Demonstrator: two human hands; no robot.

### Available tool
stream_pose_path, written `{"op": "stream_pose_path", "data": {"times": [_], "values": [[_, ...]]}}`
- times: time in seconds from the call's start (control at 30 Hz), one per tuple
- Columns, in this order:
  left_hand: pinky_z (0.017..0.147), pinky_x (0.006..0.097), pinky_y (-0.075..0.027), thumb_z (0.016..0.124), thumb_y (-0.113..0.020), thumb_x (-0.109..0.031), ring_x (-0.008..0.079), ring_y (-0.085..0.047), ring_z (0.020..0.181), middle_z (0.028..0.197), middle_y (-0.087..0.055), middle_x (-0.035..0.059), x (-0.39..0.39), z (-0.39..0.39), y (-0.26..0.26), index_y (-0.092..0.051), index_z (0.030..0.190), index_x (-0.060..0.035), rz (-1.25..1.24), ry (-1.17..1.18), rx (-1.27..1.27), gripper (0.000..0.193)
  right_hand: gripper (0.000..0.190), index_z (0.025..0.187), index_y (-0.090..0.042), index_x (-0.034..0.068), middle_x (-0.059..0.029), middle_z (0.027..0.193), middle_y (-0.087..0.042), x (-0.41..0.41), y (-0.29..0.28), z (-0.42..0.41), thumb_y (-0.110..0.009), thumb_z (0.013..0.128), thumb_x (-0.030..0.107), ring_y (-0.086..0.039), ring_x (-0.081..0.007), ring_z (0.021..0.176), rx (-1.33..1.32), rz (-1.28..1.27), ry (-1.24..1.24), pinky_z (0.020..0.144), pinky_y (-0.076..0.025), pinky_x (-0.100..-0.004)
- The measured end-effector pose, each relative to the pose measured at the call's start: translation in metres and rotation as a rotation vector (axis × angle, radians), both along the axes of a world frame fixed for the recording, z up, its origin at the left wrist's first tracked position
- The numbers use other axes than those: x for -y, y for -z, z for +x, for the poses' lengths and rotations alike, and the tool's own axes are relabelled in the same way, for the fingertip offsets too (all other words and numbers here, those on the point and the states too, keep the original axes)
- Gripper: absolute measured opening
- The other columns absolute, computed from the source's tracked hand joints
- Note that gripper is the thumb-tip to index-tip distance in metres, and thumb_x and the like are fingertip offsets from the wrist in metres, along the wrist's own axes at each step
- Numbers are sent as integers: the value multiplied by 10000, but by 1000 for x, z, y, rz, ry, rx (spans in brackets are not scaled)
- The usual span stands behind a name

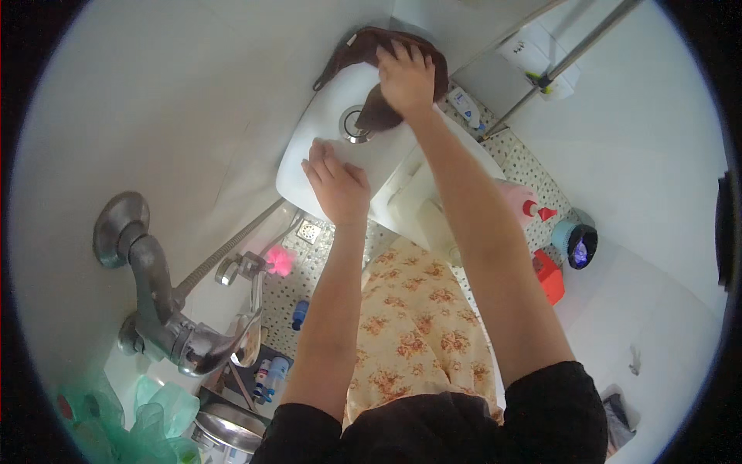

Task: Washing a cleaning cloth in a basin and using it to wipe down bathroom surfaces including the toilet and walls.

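My right hand [407, 81] lies with fingers spread on a dark brown cloth [371, 49], pressing it against the top of a white toilet tank [307, 168]. The cloth runs along the tank's rear edge, and one flap of it partly covers the round chrome flush button [352, 123]. My left hand [337, 182] rests on or just over the near left part of the tank lid, fingers loosely bent, with no object in it. Below the tank, the toilet lid [417, 203] is partly hidden by my right forearm.
A chrome shower mixer [174, 313] juts from the left wall. Right of the toilet stand a pink bottle with a red pump [517, 200], a small blue bin [571, 240] and a red container [548, 277]. A metal pole [591, 40] slants at upper right; a white bottle [464, 105] is beside the tank.
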State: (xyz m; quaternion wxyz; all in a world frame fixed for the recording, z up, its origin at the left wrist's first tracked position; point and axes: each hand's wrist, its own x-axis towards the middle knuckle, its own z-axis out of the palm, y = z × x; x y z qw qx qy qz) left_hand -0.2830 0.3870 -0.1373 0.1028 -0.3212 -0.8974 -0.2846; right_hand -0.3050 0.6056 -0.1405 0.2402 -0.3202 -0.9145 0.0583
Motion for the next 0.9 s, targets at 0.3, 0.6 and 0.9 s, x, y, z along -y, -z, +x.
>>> {"op": "stream_pose_path", "data": {"times": [0.3,0.6,0.9], "values": [[1040,542,-361,878,-519,-80,424,-469,1210,1364,-477,213,42,-12,3,-502,1286,-23,298,-54,197,412,345,1204,-654,201,-104,1217,-594,66,-4,-3,-532,941,386,-504,-365,1210,154,7,-252,1073,-327,-592],[1063,466,-335,1027,-287,-552,327,-512,1230,1430,-484,179,165,35,16,-368,1463,-21,1108,-531,1469,692,377,1281,-632,265,-78,1323,-549,264,-5,4,-544,939,399,-407,-388,1329,284,-131,-419,1143,-142,-672],[1066,479,-373,993,-275,-621,372,-504,1242,1461,-441,214,165,-14,6,-286,1475,62,696,-313,1726,836,301,1149,-688,272,-38,1252,-571,235,26,73,-598,861,269,-461,-333,1272,35,-128,-594,1126,-250,-628]]}}
